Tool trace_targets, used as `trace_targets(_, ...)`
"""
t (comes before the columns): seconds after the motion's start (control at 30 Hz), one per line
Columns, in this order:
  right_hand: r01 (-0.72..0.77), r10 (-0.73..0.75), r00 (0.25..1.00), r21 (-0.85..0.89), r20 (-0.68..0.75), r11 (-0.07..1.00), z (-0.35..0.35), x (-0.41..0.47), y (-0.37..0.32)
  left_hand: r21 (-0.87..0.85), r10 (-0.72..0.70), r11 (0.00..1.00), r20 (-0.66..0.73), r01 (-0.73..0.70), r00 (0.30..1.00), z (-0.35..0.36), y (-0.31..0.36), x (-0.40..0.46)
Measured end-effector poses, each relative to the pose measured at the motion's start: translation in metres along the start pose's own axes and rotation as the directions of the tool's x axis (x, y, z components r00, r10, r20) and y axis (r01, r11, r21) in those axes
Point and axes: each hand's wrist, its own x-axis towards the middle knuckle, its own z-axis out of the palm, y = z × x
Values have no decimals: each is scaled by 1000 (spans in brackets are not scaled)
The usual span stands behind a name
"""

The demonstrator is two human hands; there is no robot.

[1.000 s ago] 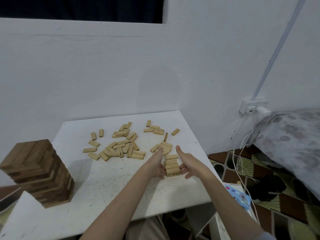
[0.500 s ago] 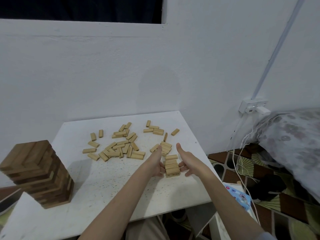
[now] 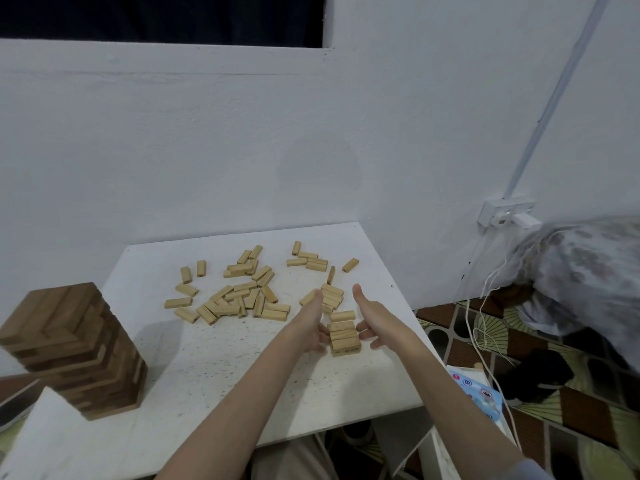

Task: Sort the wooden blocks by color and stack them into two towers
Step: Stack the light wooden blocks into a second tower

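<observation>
A tall tower of dark brown blocks [image 3: 74, 351] stands at the table's near left. Several light blocks [image 3: 235, 296] lie scattered across the far middle of the white table [image 3: 207, 375]. Toward the right, a small row of light blocks [image 3: 343, 332] lies side by side. My left hand [image 3: 311, 327] presses against the row's left side with its thumb up. My right hand [image 3: 375, 322] touches the row's right side, fingers fairly straight and thumb raised. Both hands bracket the row between them.
More light blocks [image 3: 310, 263] lie near the far right corner. A wall socket [image 3: 507, 213] with white cables [image 3: 485, 323] is on the right wall. A patterned bundle of cloth [image 3: 585, 271] and a blue packet [image 3: 479, 393] lie right of the table.
Both hands have closed in slightly on the small row of light blocks, squaring it up. The tower and the scattered blocks have not moved.
</observation>
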Motion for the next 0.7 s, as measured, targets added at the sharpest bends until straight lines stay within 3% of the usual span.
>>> trace_targets(0.37, -10, 11, 999, 22, -45, 1000, -8, 4, 2, 36, 53, 998, -72, -50, 996, -11, 2, 12)
trace_targets(0.57, 5, -5, 1000, 6, 6, 1000, -2, 4, 1, 34, 16, 999, 15, -17, 1000, -6, 1, 3)
trace_targets(0.7, 155, -161, 983, -74, -93, 985, -8, 5, 4, 140, 116, 984, -52, -108, 992, -16, 4, 8)
